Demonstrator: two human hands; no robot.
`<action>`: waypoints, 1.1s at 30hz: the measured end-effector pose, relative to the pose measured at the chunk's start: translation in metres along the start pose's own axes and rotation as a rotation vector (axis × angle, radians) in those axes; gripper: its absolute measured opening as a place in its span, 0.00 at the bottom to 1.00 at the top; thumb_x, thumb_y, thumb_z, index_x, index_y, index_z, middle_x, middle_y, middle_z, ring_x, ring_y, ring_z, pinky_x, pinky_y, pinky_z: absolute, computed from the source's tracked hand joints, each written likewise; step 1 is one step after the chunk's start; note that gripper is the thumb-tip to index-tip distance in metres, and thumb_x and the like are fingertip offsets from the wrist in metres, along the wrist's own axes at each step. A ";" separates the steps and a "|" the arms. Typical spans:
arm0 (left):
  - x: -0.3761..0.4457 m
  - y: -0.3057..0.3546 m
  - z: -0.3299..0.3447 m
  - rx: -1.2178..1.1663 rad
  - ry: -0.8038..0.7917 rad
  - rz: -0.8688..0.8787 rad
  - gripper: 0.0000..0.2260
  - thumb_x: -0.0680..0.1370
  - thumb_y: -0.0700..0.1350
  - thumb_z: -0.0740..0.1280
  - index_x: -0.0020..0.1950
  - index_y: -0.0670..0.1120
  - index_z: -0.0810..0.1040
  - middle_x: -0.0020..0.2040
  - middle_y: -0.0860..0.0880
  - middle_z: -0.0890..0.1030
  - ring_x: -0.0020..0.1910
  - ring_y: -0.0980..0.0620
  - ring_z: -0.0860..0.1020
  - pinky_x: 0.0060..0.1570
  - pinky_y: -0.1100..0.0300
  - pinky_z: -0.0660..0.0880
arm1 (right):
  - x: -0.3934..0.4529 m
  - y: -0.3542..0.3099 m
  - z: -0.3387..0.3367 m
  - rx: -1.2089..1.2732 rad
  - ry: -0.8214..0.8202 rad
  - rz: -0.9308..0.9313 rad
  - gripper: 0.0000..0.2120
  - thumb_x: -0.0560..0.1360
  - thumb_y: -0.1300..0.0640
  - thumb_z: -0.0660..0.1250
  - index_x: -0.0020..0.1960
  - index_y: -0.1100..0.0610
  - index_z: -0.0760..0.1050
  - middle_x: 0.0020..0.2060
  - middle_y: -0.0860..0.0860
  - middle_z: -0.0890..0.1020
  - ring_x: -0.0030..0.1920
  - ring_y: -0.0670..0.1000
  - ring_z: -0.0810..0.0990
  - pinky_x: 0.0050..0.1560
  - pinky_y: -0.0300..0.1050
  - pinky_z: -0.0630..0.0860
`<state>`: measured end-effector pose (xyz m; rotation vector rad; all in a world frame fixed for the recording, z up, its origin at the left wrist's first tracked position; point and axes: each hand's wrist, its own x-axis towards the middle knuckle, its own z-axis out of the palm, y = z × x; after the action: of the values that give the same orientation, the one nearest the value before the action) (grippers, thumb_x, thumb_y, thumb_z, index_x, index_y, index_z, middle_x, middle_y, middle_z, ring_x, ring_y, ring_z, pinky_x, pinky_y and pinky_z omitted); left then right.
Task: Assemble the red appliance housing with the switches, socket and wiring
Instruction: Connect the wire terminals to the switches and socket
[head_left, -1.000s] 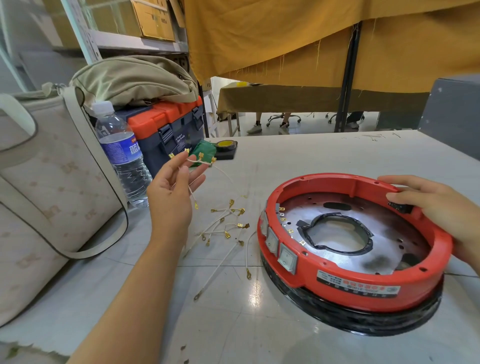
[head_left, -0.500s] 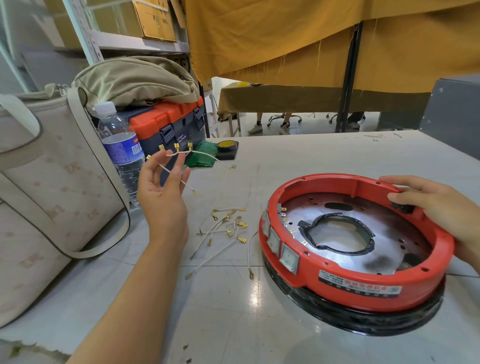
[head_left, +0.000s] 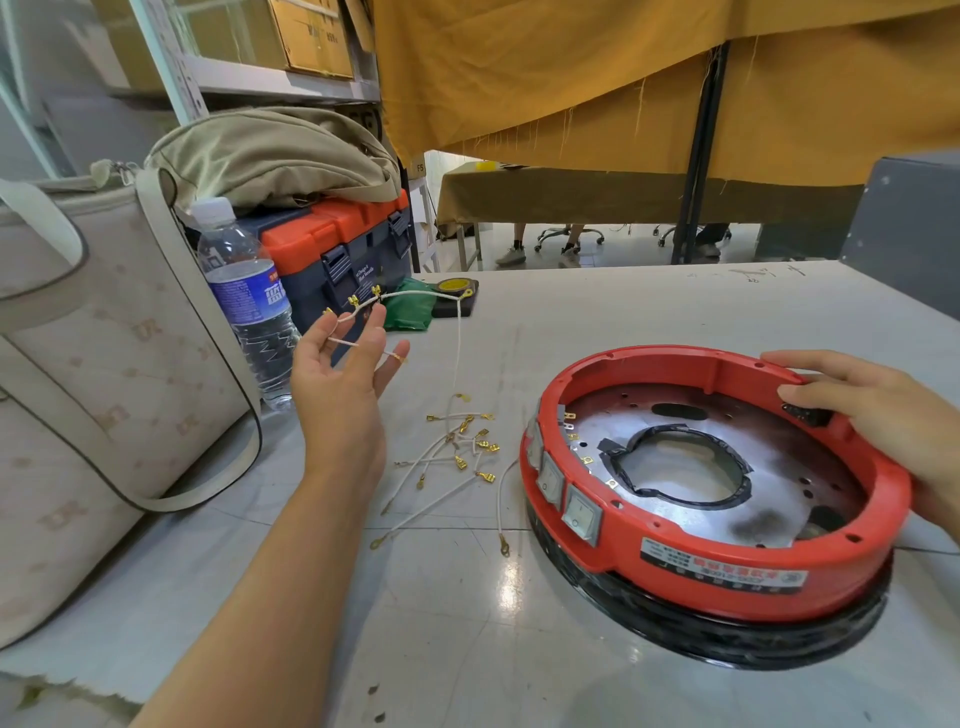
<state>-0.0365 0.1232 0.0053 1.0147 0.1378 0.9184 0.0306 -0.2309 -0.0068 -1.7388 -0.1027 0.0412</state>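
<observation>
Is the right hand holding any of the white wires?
No, the right hand rests on the red housing rim; the left hand holds the wires.

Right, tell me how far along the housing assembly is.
Done: rocker switches sit in the red housing wall. In hand: the left hand holds a few white wires, while the right hand steadies the rim. Left: the switch terminals look bare, and loose wires lie on the table.

A pale grey table carries a beige bag, water bottle and orange-lidded toolbox. Mustard curtains hang behind; metal shelving holds cardboard boxes.
</observation>
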 end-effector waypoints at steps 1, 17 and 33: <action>-0.001 0.001 0.001 -0.013 -0.009 -0.012 0.18 0.75 0.34 0.68 0.62 0.43 0.68 0.65 0.43 0.70 0.53 0.53 0.82 0.45 0.62 0.79 | 0.000 -0.001 0.000 -0.003 0.001 -0.001 0.15 0.73 0.64 0.66 0.49 0.45 0.82 0.43 0.47 0.85 0.42 0.51 0.82 0.46 0.50 0.77; -0.014 0.012 0.011 -0.339 -0.289 -0.325 0.20 0.78 0.30 0.58 0.70 0.36 0.65 0.66 0.39 0.74 0.59 0.47 0.79 0.49 0.62 0.79 | -0.008 -0.009 0.005 -0.126 0.081 -0.100 0.12 0.75 0.63 0.65 0.51 0.49 0.80 0.49 0.46 0.83 0.50 0.49 0.80 0.54 0.47 0.73; -0.052 0.017 0.067 -0.381 -0.631 -0.528 0.36 0.66 0.33 0.68 0.73 0.38 0.60 0.67 0.38 0.73 0.62 0.42 0.76 0.58 0.53 0.76 | -0.038 -0.050 0.018 -0.091 -0.170 -0.424 0.14 0.72 0.49 0.65 0.56 0.48 0.78 0.47 0.45 0.85 0.49 0.44 0.83 0.48 0.30 0.75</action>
<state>-0.0460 0.0442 0.0398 0.8088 -0.2822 0.1096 -0.0114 -0.2087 0.0387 -1.7698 -0.6034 -0.1283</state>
